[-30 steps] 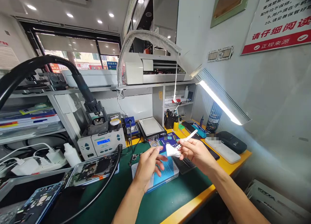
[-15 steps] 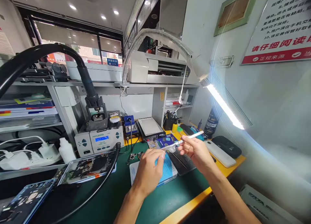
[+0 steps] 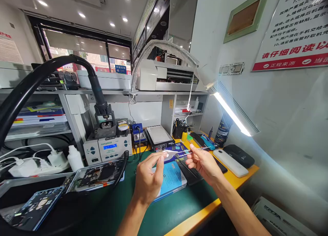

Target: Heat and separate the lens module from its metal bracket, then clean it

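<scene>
My right hand [image 3: 202, 161] pinches slim metal tweezers [image 3: 205, 148], seen nearly edge-on, between thumb and fingers. Their arms run leftward toward my left hand [image 3: 150, 176]. Its fingertips are closed on a small crumpled white wipe [image 3: 169, 155], thin and partly see-through, by the left end of the tweezers. Whether the wipe wraps round the metal I cannot tell. Below both hands lies a blue and white box [image 3: 171, 178] on the green mat [image 3: 176, 210]. A black perforated pad [image 3: 193, 178] with a thin dark tool on it is beside the box.
An opened tablet [image 3: 99, 174] and a phone board frame [image 3: 38, 207] lie to the left. The hot-air station [image 3: 109, 147] stands behind, its black hose crossing the mat. A lit lamp [image 3: 232, 113] hangs at the right, above a white phone [image 3: 230, 163] and black case [image 3: 239, 155].
My left hand has moved left and down a little. The tweezers have turned from their broad face to nearly edge-on. The view has shifted slightly.
</scene>
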Demonstrator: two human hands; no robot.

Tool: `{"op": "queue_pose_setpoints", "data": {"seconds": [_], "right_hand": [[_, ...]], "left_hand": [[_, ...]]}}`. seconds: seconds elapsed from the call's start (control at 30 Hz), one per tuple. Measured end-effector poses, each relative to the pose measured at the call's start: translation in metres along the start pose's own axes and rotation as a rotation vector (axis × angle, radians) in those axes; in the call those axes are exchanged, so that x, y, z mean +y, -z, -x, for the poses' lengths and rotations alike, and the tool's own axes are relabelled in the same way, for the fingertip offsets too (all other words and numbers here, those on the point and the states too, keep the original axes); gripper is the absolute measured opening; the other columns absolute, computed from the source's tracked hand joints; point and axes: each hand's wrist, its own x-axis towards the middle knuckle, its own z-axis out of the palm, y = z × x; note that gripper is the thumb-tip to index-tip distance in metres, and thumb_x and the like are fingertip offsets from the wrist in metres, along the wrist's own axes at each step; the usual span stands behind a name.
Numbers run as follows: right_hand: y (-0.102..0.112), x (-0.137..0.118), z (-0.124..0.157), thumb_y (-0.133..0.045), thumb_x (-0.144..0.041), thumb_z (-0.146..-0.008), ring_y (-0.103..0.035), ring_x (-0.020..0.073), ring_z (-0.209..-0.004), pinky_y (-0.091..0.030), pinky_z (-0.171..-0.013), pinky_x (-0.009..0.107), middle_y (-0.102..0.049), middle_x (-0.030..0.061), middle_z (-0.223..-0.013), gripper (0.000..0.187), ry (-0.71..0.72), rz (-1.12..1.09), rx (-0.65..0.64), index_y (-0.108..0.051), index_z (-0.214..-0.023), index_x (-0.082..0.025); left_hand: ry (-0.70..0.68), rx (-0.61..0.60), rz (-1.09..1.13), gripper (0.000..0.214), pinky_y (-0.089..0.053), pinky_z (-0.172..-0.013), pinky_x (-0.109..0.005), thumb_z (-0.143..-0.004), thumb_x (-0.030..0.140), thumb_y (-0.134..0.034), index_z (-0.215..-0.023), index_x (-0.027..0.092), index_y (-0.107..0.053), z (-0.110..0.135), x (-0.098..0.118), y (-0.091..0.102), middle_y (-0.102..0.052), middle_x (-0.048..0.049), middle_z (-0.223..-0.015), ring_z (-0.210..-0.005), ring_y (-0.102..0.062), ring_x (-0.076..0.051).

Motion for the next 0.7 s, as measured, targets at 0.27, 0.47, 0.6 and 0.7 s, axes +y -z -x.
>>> {"op": "queue_pose_setpoints", "data": {"seconds": [0.27,0.47,0.6,0.7], "right_hand": [[0.019,0.010,-0.006,-0.078,-0.043,-0.084,-0.066,0.0138,-0.047,-0.059,-0.042,0.021,-0.071,0.0043,-0.062,0.033,0.012,-0.052,0.139,-0.070,-0.071,-0.015],[0.042,0.018,0.002,-0.082,-0.043,-0.080,-0.066,0.0134,-0.046,-0.059,-0.042,0.021,-0.069,0.0054,-0.061,0.034,0.036,-0.066,0.234,-0.067,-0.071,-0.014],[0.054,0.037,0.014,-0.083,-0.050,-0.077,-0.064,0.0132,-0.043,-0.057,-0.040,0.021,-0.068,0.0045,-0.057,0.040,0.073,-0.038,0.301,-0.065,-0.069,-0.015],[0.058,0.057,0.023,-0.083,-0.056,-0.075,-0.063,0.0143,-0.041,-0.053,-0.037,0.023,-0.067,0.0041,-0.055,0.045,0.082,-0.009,0.323,-0.062,-0.066,-0.017]], "left_hand": [[0.366,-0.002,0.293,0.016,-0.056,-0.097,-0.041,-0.087,0.021,-0.065,-0.083,0.011,-0.078,-0.020,0.009,0.000,-0.079,-0.0147,-0.096,-0.096,-0.075,-0.028],[0.622,0.021,0.502,0.018,-0.061,-0.089,-0.041,-0.091,0.010,-0.055,-0.082,0.007,-0.069,-0.047,0.003,-0.005,-0.075,-0.0154,-0.084,-0.085,-0.076,-0.024],[0.697,0.028,0.502,0.017,-0.061,-0.080,-0.037,-0.096,0.025,-0.061,-0.103,0.011,-0.066,-0.068,-0.011,-0.012,-0.071,-0.0075,-0.099,-0.088,-0.071,-0.018],[0.717,0.021,0.483,0.028,-0.060,-0.078,-0.037,-0.096,0.034,-0.063,-0.117,0.014,-0.063,-0.087,-0.021,-0.024,-0.068,-0.0078,-0.111,-0.091,-0.068,-0.018]]}}
